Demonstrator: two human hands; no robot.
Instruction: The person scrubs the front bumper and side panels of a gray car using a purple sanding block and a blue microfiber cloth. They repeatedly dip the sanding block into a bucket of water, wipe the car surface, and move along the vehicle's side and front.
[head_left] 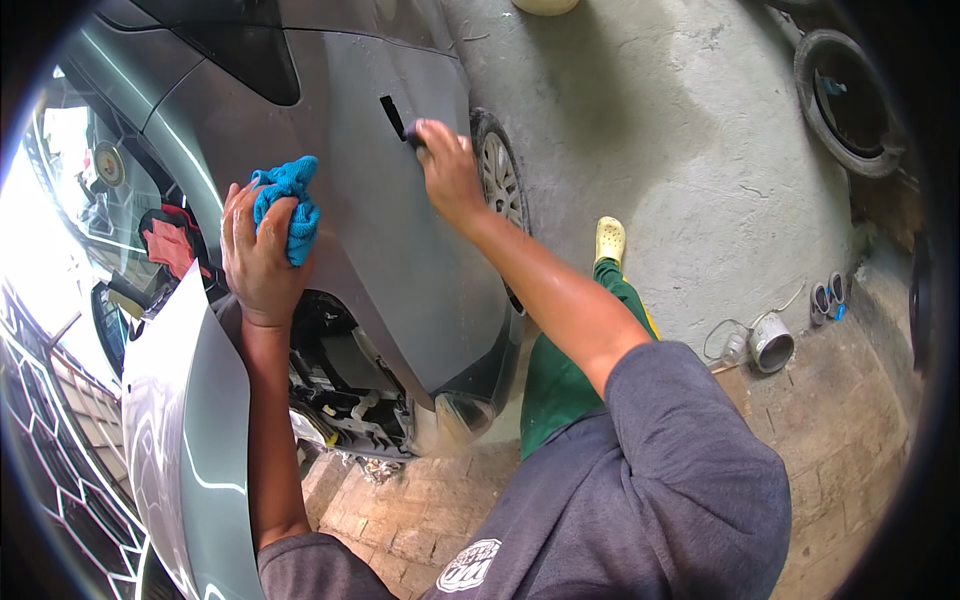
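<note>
The right hand (447,172) is slightly blurred and hides part of a small dark object (411,131), its kind unclear. The left hand (262,262) covers part of a blue cloth (296,188). The far picture edge cuts off a pale container (545,5); bodywork (400,260) partly hides the wheel (500,175).

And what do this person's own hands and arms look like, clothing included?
Left hand and right hand are both bare: no gloves, and no watch or bracelet visible. The arms come out of short, plain dark grey sleeves. The matching shirt bears a white emblem.
</note>
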